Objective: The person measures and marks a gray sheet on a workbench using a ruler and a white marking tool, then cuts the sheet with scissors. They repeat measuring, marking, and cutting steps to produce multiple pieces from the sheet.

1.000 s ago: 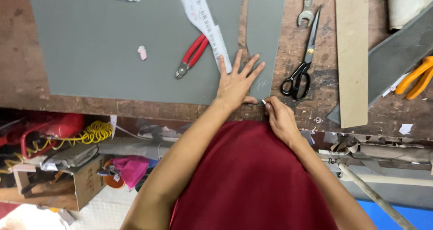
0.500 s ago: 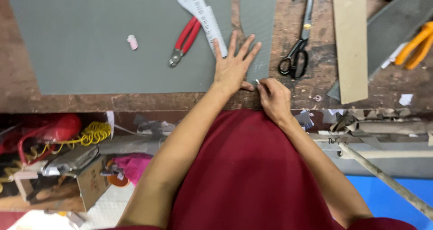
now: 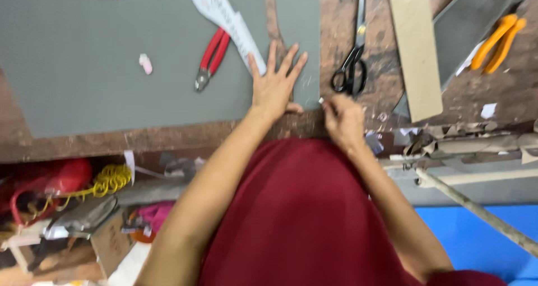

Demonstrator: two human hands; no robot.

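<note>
A large grey sheet is spread over the worn wooden workbench, and its near right corner is pinned by the left hand, which is laid flat with the fingers fanned wide and nothing grasped. Just to the right of that hand, at the sheet's right edge, the right hand is closed narrowly around a small pale object, possibly a piece of chalk or a short blade; the blur does not allow it to be told apart. The tip of that object is held against the sheet's corner, close to the left thumb. No drawn line or cut can be made out along that edge, so the marking or trimming there is judged to be barely begun, with most of the sheet untouched. Beyond the left fingertips a white paper pattern piece is lying on the sheet, and red-handled pliers are set just left of it. A small pink lump is seen further left. Black scissors are resting on bare wood just beyond the right hand, with a cardboard strip and orange-handled cutters well off to the right.
</note>
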